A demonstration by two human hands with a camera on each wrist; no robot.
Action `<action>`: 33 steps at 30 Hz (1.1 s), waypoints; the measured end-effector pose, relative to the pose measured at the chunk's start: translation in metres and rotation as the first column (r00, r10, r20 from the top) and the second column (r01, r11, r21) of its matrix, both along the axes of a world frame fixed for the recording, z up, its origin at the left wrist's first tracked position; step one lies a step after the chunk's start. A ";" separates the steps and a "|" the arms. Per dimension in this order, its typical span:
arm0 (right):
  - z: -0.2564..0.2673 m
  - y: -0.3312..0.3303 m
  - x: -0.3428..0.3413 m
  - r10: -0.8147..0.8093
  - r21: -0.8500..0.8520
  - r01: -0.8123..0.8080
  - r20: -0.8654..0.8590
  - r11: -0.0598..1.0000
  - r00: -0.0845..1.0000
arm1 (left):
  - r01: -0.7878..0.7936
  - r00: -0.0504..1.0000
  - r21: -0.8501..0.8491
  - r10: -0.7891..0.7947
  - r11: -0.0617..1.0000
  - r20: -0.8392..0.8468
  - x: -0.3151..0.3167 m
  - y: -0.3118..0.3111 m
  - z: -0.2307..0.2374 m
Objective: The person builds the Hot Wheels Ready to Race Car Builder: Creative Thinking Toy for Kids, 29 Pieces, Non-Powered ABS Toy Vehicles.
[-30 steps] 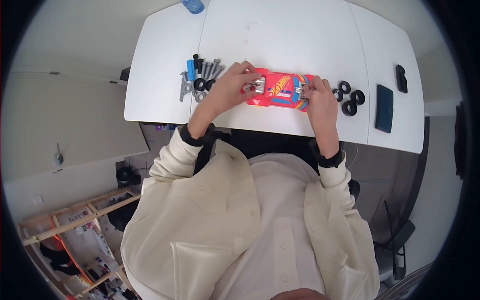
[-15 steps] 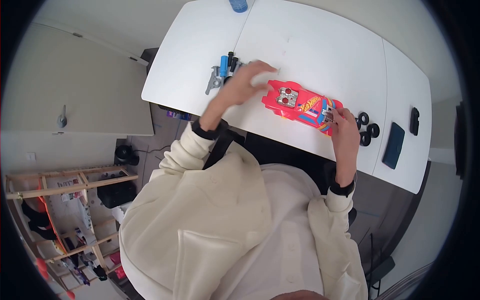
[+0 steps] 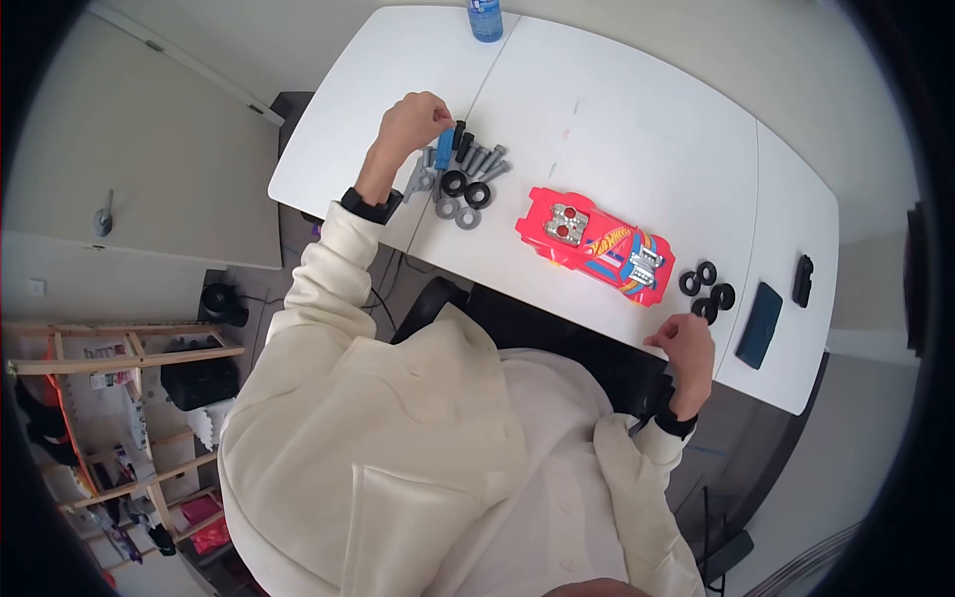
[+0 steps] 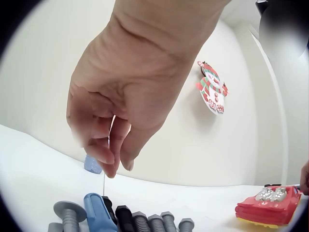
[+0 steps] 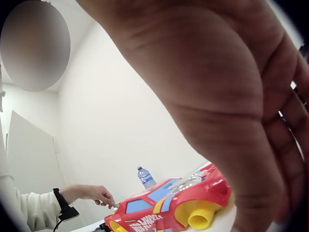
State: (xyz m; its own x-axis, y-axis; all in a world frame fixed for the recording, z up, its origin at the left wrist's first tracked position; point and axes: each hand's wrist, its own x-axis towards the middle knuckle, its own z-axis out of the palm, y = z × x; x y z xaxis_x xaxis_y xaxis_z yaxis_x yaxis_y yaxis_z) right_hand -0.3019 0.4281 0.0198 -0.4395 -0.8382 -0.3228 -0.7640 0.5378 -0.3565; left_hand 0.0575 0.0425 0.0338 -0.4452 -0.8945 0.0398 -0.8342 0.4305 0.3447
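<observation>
The left hand (image 3: 413, 124) hovers over the blue handle (image 3: 445, 149), fingers loosely bent. In the left wrist view this hand (image 4: 120, 96) hangs above the blue handle (image 4: 99, 212) with a gap between; nothing shows in its fingers. The red toy car (image 3: 597, 244) stands untouched mid-table, silver engine parts on top. Near the table's front edge, below the black rings (image 3: 704, 310), the right hand (image 3: 686, 348) has relaxed fingers and holds nothing visible. In the right wrist view the car (image 5: 169, 208) is beside this hand (image 5: 217, 96).
Beside the blue handle lie grey bolts (image 3: 494, 171), black bolts (image 3: 465, 146), black rings (image 3: 477, 194), grey rings (image 3: 468, 218) and a grey flat part (image 3: 412, 183). A dark wallet-like case (image 3: 760, 326) and a black object (image 3: 802, 281) lie far right; a bottle (image 3: 485, 20) stands at the back.
The left hand has moved left from the car to above the blue handle. The right hand has let go of the car and drawn back to the table's front edge.
</observation>
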 end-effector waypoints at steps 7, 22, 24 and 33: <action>-0.025 -0.006 -0.023 -0.081 0.079 0.070 0.152 0.994 0.985 | -0.049 0.979 0.103 0.028 0.993 0.202 -0.033 0.001 0.004; -0.029 -0.014 -0.030 -0.084 0.104 0.061 0.230 0.993 0.970 | 0.065 0.994 -0.064 -0.070 0.996 -0.081 -0.018 -0.015 0.013; -0.028 -0.011 -0.028 -0.050 0.061 0.038 0.206 0.997 0.977 | -0.023 0.940 -0.200 -0.047 0.980 -0.338 -0.021 -0.007 0.063; -0.031 -0.012 -0.020 0.005 0.005 -0.006 0.055 1.000 0.998 | 0.211 0.973 0.013 -0.208 0.977 -0.101 -0.035 0.013 0.035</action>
State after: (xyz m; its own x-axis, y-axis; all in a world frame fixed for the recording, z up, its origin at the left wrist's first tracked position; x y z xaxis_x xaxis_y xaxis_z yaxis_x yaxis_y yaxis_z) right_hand -0.3217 0.4160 -0.0111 -0.4163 -0.8387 -0.3510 -0.7461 0.5358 -0.3953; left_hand 0.0220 0.0553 0.0692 -0.6177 -0.7830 0.0731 -0.6877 0.5829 0.4329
